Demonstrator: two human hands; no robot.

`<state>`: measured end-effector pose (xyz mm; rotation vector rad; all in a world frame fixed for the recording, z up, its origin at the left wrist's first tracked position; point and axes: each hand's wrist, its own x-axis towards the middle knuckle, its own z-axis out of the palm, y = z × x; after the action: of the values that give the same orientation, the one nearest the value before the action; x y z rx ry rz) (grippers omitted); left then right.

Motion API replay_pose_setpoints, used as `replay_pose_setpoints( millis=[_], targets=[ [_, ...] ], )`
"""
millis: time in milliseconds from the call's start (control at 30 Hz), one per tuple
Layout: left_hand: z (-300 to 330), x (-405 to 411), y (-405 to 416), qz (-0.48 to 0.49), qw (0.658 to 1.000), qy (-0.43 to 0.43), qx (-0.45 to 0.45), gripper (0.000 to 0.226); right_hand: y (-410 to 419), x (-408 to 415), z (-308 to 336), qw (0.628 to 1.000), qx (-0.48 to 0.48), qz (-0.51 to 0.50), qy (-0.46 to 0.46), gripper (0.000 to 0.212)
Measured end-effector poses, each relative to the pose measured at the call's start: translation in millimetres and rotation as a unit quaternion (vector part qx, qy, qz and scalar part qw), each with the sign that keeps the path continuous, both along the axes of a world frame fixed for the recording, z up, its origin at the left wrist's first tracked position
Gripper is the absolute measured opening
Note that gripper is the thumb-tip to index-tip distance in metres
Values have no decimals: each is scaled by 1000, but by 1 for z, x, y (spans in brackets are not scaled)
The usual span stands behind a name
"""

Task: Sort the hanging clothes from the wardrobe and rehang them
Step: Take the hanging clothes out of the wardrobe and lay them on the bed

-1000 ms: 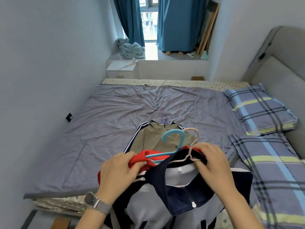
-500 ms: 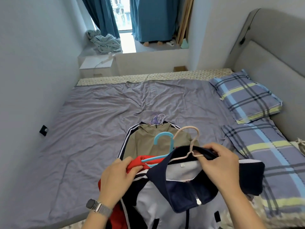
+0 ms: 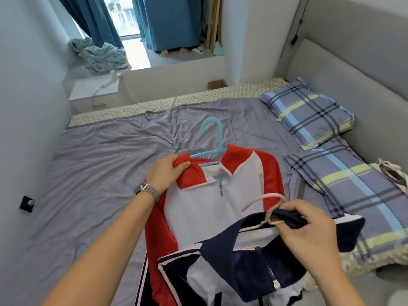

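Note:
A red and white zip jacket (image 3: 212, 195) on a light blue hanger (image 3: 212, 138) lies spread on the bed in front of me. My left hand (image 3: 167, 173) grips its red collar at the left shoulder. Nearer to me, a navy and white jacket (image 3: 242, 261) hangs on a pale pink hanger (image 3: 265, 206). My right hand (image 3: 309, 226) pinches that hanger and the navy collar at its neck. The olive garment seen earlier is hidden under the red jacket.
The bed (image 3: 99, 173) with a grey-purple sheet fills the view. Two plaid pillows (image 3: 309, 113) (image 3: 353, 195) lie at the right against a grey padded headboard (image 3: 353, 69). A white bedside cabinet (image 3: 95, 91), a crumpled blue cloth (image 3: 99, 56) and teal curtains (image 3: 167, 21) are at the back.
My left hand has pulled the red jacket and blue hanger forward and spread it over the olive garment. My right hand has drawn the navy jacket back and to the right.

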<state>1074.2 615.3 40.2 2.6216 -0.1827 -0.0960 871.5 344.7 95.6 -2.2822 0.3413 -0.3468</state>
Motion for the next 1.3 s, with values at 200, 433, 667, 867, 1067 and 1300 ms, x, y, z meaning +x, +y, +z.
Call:
replay_pose_setpoints(
  millis=[200,433,667,867,1067,1300],
  targets=[
    [-41,84,-8,67,991,-47,105,36,1,6,-8,999,-10,-45,29,27],
    [-54,-33,-53,-54,984,37,-164,26,-2,2,-23,995,-6,-95,36,40],
    [-73,-132,37,189,956,77,-212,28,-8,15,-48,995,39,-58,74,38],
    [-63,-182,61,244,958,76,-130,28,15,88,-48,996,57,39,56,26],
    [-49,-198,36,289,946,29,-142,22,54,227,-13,990,62,119,-31,13],
    [-53,-213,29,309,936,43,-161,19,76,319,-56,936,-221,192,197,75]
  ],
)
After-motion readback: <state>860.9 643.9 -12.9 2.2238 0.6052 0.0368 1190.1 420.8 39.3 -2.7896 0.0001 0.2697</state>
